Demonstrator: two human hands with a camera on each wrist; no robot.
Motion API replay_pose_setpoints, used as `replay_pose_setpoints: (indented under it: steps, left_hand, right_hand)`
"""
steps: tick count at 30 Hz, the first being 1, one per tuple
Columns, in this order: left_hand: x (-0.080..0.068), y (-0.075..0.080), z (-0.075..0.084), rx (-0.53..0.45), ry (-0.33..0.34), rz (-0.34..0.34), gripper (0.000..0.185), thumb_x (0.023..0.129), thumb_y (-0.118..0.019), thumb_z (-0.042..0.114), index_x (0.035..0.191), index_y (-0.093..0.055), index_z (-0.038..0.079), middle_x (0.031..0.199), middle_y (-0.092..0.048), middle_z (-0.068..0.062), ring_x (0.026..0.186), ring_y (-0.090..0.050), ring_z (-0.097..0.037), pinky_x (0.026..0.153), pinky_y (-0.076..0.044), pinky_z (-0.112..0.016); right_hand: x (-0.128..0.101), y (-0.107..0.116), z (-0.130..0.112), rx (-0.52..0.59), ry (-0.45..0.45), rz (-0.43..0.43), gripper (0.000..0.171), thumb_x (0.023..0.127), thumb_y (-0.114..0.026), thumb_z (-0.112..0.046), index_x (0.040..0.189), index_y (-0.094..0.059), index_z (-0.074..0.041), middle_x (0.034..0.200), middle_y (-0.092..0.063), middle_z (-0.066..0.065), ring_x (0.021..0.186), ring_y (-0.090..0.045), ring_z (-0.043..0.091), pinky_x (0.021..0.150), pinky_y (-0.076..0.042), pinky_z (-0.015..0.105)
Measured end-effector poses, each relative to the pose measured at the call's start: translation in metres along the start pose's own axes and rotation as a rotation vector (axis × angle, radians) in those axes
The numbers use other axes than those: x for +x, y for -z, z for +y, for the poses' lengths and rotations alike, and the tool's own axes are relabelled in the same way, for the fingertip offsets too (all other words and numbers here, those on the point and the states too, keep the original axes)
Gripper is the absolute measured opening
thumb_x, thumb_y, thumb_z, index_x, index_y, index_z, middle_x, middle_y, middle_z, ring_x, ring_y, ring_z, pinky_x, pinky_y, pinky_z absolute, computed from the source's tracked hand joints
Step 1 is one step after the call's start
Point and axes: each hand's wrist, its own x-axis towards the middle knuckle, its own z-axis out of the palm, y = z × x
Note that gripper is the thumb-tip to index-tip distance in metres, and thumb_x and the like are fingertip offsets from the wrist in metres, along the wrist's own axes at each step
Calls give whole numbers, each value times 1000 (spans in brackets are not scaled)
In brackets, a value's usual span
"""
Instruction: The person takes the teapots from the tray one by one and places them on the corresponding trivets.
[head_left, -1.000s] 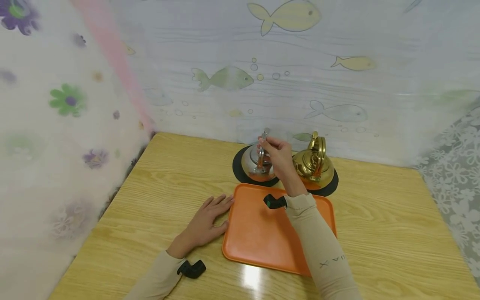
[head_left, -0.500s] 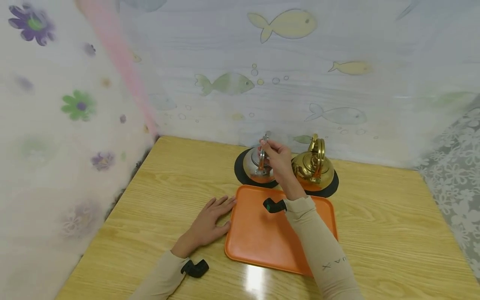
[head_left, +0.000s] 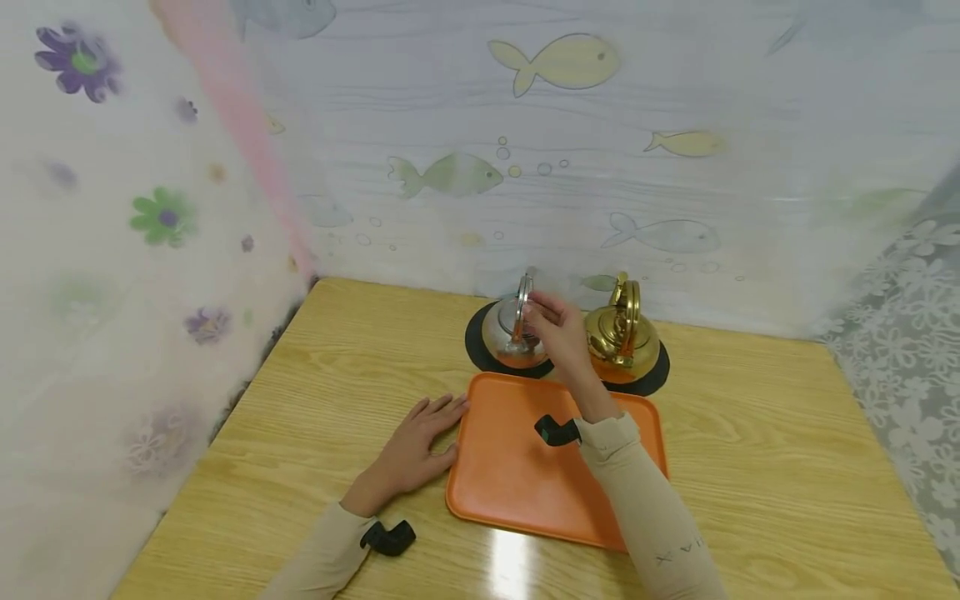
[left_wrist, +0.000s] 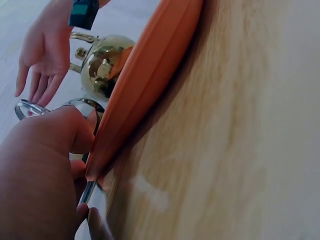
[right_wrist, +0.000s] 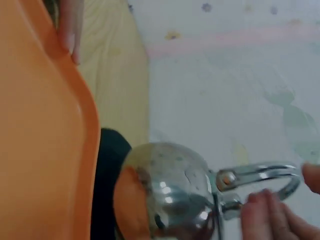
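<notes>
Fingers (right_wrist: pixel 265 210) of right hand (head_left: pixel 558 333) loosely extended at raised loop handle of silver metal suction cup (head_left: pixel 513 332); contact not resolvable, fingertips cut off in wrist view. Left hand (head_left: pixel 420 442) flat on wooden table (head_left: pixel 750 467), fingers straight, touching left rim of orange plastic tray (head_left: pixel 517 475). Gold suction cup (head_left: pixel 622 333) partly hidden behind right hand.

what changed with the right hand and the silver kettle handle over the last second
The right hand has let go of the silver kettle's handle: earlier it gripped the upright handle, now the fingers are loosened and only at or just beside it. The silver kettle, gold kettle and orange tray stayed put, and the left hand still rests flat at the tray's left edge.
</notes>
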Motion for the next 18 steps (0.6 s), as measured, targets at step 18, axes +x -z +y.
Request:
replay_pose_setpoints:
  steps: [18]
  left_hand:
    - [8,25,12,316,-24,112,55,100,-59,31,150,-52,8,155,-50,-8,147,-40,-35,120,-30,-59]
  right_hand:
    - [-91,40,19,-732,204,-214,62,106,-55,-30,156,-37,2,158,-40,22,147,-34,45,118,-30,63]
